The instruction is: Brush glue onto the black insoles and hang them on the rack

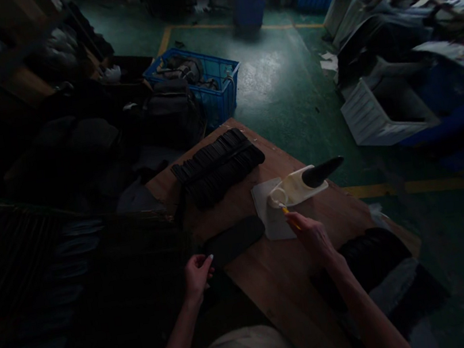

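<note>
My right hand [313, 237] is closed round a thin yellow-handled brush [291, 218]. The brush's front end is at a small round cream-coloured cup [278, 197]. That cup belongs to or rests against a pale holder [297, 186] with a black tapered handle-like piece [323, 171], beside a white board [278, 226]. My left hand [199, 275] pinches the near-left end of a flat black rounded strip [237, 240], which lies on the wooden tabletop [258, 275] just left of the board. Dim light hides the strip's finer detail.
A row of stacked black strips [219, 164] stands at the table's back. More black pieces [370, 252] and clear plastic lie at the right. Beyond are a blue crate [220, 97] with dark items, a grey bin [380, 117] and a cluttered bench [407, 2]. Dark piles fill the left.
</note>
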The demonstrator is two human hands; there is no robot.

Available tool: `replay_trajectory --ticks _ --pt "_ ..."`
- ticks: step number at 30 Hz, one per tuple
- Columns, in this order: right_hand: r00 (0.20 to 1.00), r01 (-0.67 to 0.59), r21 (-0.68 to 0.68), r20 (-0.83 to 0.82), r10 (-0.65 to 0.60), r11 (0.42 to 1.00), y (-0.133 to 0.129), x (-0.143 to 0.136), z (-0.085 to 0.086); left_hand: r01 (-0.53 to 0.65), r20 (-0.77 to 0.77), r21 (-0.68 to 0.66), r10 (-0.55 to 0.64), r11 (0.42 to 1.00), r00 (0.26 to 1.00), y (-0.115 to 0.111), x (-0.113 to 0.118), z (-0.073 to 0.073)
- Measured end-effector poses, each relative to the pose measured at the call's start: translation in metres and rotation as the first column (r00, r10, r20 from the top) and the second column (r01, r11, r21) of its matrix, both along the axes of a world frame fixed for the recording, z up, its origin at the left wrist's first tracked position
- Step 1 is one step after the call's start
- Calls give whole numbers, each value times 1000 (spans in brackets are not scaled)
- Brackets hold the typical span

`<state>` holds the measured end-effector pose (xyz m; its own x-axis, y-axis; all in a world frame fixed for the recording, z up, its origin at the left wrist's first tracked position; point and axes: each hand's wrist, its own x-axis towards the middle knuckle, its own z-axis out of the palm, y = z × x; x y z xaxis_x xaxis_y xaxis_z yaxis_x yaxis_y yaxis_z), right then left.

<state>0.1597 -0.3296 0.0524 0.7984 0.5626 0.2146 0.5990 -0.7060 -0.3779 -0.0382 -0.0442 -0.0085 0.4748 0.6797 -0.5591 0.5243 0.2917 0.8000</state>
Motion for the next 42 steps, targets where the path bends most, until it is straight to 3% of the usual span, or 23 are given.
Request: replay_trajectory --ticks 3,5,6,8,10,12,14,17,20,22,24,27,28,30,32,36,42 --pt "975 163 213 -187 -123 963 2 -18 8 21 15 -34 -20 999 1000 3 0 -1" --pt "916 344 436 -351 -194 832 12 -26 11 30 21 -57 -29 998 999 5 0 -2" --pt "880 433 538 -426 -210 723 20 -28 11 34 25 -68 -33 997 999 6 1 -2" --pt "797 595 669 -564 -216 446 37 -27 6 39 31 -89 -37 995 999 7 1 -2" --pt "697 717 677 -684 -216 167 53 -22 -4 46 30 -108 -43 993 999 9 1 -1" --pt "610 776 630 -762 -217 -27 64 -18 -16 60 25 -124 -57 990 998 11 1 1" --pt "571 790 604 -787 -232 -102 67 -18 -26 79 23 -136 -77 987 997 12 1 2" --pt "551 791 598 -789 -271 -129 59 -29 -29 106 41 -153 -101 983 994 15 1 5" --pt "538 789 599 -781 -318 -135 46 -49 -20 106 45 -176 -100 979 994 16 1 9" --pt "555 783 616 -753 -355 -83 41 -66 -9 104 37 -191 -99 976 994 17 2 11" --pt "622 763 640 -688 -373 91 43 -85 3 107 37 -196 -101 975 994 17 4 13" --pt "746 657 604 -604 -279 450 58 -114 16 121 34 -186 -116 975 993 19 10 15" --pt "769 608 578 -599 -223 544 65 -123 19 129 28 -181 -126 975 992 19 12 15" --pt "795 494 520 -594 -121 696 79 -140 22 147 9 -173 -148 974 989 21 16 15" --pt "804 391 473 -594 -42 790 92 -153 21 157 -9 -169 -161 973 987 22 19 15" --pt "783 292 423 -621 39 858 111 -166 15 156 -25 -176 -163 972 986 23 23 17" --pt "743 334 401 -669 23 853 110 -164 -1 174 -27 -182 -181 968 983 24 23 16"
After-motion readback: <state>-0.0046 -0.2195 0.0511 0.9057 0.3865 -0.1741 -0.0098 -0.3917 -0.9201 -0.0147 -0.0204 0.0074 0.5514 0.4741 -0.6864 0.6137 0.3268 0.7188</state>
